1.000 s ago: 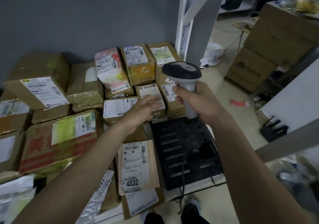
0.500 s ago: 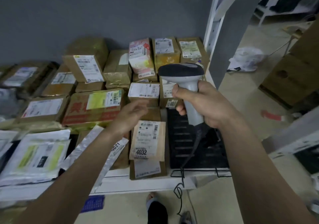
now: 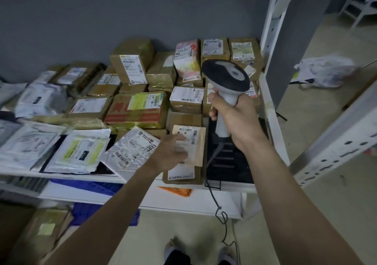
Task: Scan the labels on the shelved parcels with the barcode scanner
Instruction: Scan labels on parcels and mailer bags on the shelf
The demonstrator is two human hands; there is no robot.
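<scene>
My right hand (image 3: 234,113) grips the handle of a grey and black barcode scanner (image 3: 226,77), whose head points toward the stacked cardboard parcels (image 3: 187,97) at the shelf's right end. Its cable (image 3: 220,207) hangs down past the shelf edge. My left hand (image 3: 171,152), blurred, lies with fingers spread on a tan padded envelope (image 3: 195,142) with a white label near the front edge. A silver mailer marked 4021 (image 3: 132,150) lies just left of that hand. A red-printed carton with a yellow-green label (image 3: 138,109) sits behind it.
White shelf board (image 3: 195,203) with a black slotted tray (image 3: 234,168) at its right end. White and grey mailer bags (image 3: 77,152) lie to the left. Grey wall behind, white shelf upright (image 3: 271,40) on the right, a plastic bag (image 3: 326,70) on the floor beyond.
The view has pulled back and shifted left. My left hand dropped from the small labelled box down onto the tan envelope. The scanner stayed gripped in my right hand.
</scene>
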